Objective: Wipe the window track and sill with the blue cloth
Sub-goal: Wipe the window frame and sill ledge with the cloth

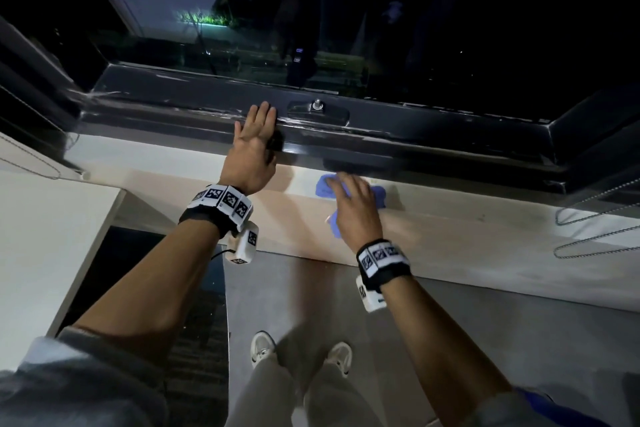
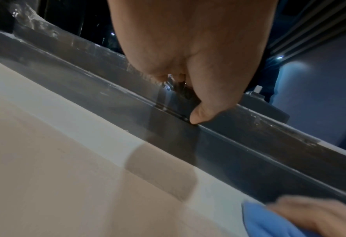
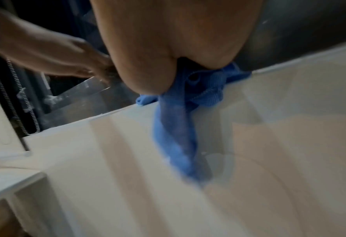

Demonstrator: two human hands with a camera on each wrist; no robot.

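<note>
On the sill [image 1: 450,236]: right hand [image 1: 356,208] presses blue cloth [image 1: 379,196] flat.
Left hand [image 1: 251,152]: open, bracing on window track [image 1: 398,135].
Advice: overlap strokes, hugging the track.

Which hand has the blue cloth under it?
The right hand. It presses the blue cloth onto the pale sill, while the left hand has no cloth and rests flat on the dark window frame.

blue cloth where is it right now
In the head view the blue cloth lies on the pale sill under the right hand, right of centre, just below the dark window frame.
</note>
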